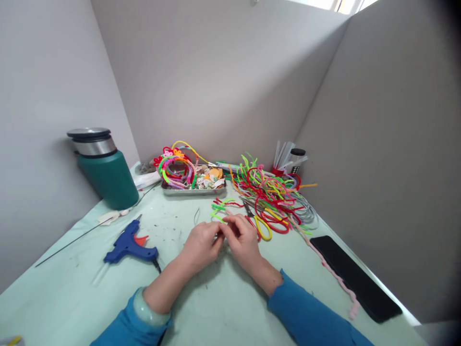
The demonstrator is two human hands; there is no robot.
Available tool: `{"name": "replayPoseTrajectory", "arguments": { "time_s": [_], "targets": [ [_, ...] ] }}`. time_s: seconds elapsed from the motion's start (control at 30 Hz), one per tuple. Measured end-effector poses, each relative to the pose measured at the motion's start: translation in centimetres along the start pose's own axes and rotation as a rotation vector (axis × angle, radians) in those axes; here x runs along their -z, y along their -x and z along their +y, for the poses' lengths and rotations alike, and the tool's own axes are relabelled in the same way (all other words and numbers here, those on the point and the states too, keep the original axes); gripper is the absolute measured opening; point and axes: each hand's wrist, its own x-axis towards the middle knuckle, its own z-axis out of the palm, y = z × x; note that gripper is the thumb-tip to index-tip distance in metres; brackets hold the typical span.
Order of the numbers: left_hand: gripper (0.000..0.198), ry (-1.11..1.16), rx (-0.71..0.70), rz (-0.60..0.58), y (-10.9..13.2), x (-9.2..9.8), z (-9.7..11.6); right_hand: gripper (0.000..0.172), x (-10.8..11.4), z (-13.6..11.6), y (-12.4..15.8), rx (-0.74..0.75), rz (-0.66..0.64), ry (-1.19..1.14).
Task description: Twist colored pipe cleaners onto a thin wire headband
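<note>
Grey partition walls box in a pale green table [72,298] scattered with craft bits. At its middle the left hand [201,244] and right hand [244,241] meet, fingertips narrowed to a pinch on a green stem [218,217]. The stem lies just beyond the knuckles and seems to run into the grip, though the fingers hide the exact hold. Scissors [262,229] lie just beside the right hand, at the edge of a tangled pile [273,192] of coloured stems. A tray [193,191] sits behind, a glue gun [129,246] to the left, a flask [106,170] in the far left corner, a phone [355,278] to the right. The work looks like bending or twisting the stem. It would likely go best with both pinches close together — one hand anchoring while the other turns, wrists low on the table, the loose end kept clear of the pile
</note>
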Motion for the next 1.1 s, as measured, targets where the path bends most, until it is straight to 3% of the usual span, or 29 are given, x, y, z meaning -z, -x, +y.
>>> {"name": "replayPoseTrajectory", "arguments": {
  "time_s": [0.23,0.57,0.83,1.1],
  "targets": [
    [0.013,-0.166,-0.005,-0.024,0.0,0.2,-0.3,0.014,-0.3,1.0,-0.2,-0.119,-0.081,-0.048],
    [0.022,-0.461,-0.018,-0.043,0.0,0.4,-0.1,0.011,-0.6,1.4,0.0,-0.110,-0.146,-0.143],
    [0.019,-0.434,0.055,-0.050,0.0,0.4,-0.1,0.012,-0.3,0.7,-0.1,-0.030,-0.177,-0.256],
    [0.018,-0.398,0.047,-0.044,0.2,0.3,-0.3,0.013,-0.5,0.9,0.0,-0.214,-0.262,-0.419]
  ]
}}
